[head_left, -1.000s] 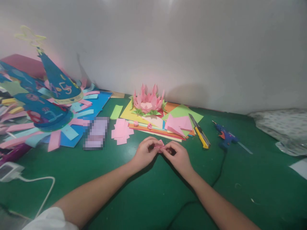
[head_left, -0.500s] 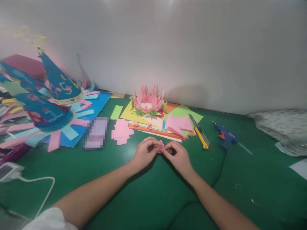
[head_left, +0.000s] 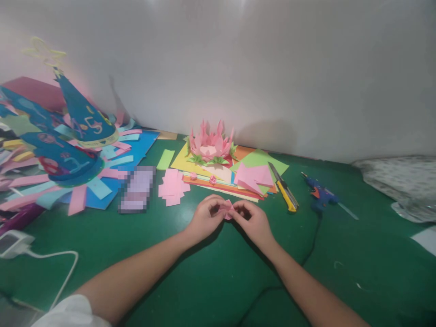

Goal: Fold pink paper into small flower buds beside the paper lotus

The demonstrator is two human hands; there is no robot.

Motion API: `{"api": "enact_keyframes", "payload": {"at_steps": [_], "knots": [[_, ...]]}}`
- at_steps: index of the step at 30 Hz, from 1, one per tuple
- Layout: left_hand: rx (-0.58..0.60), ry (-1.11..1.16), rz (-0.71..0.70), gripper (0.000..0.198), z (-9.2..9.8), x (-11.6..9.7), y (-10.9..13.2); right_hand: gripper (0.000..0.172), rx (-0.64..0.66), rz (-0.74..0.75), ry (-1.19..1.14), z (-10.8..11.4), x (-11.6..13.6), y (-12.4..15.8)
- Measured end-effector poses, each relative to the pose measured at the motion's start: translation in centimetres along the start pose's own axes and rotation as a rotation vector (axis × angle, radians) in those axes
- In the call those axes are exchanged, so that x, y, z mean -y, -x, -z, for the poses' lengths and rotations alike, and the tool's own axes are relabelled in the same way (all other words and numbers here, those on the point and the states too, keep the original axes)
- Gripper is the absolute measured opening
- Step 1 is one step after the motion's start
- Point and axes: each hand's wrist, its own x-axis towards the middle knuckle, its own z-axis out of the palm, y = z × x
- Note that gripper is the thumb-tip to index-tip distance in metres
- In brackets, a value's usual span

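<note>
Small pink paper (head_left: 229,210) pinched from both sides

The folded pink piece sits just above the bench (head_left: 218,277), in front of the person. The left hand (head_left: 208,215) and the right hand (head_left: 252,220) meet around it, fingers closed narrowly on its opposite edges; this two-sided pinch probably steadies so small a thing for shaping. Its exact folds are too small to tell.

Just beyond lie pink slips (head_left: 171,187) in a loose pile and a small pink rosette (head_left: 212,180) on a paper stack (head_left: 221,185), probably kept near for easy reach. The cutter (head_left: 288,196) leans its blade on the papers, handle toward the person. Farther back stands a pink paper flower (head_left: 208,150), seemingly clear of the working space. The glue gun (head_left: 320,193) lies well apart to the right, perhaps so its nozzle touches no paper.
</note>
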Motion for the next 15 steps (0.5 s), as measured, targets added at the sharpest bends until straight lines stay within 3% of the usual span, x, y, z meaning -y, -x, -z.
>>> {"api": "enact_keyframes", "payload": {"at_steps": [8,15], "knots": [[0.04,0.04,0.015,0.016,0.19,-0.15,-0.11,0.018,0.014,0.023,0.015,0.13,0.41,0.05],[-0.004,0.133,0.1,0.011,0.26,-0.43,-0.38,0.021,0.046,-0.004,-0.029,0.22,0.65,-0.02]]}}
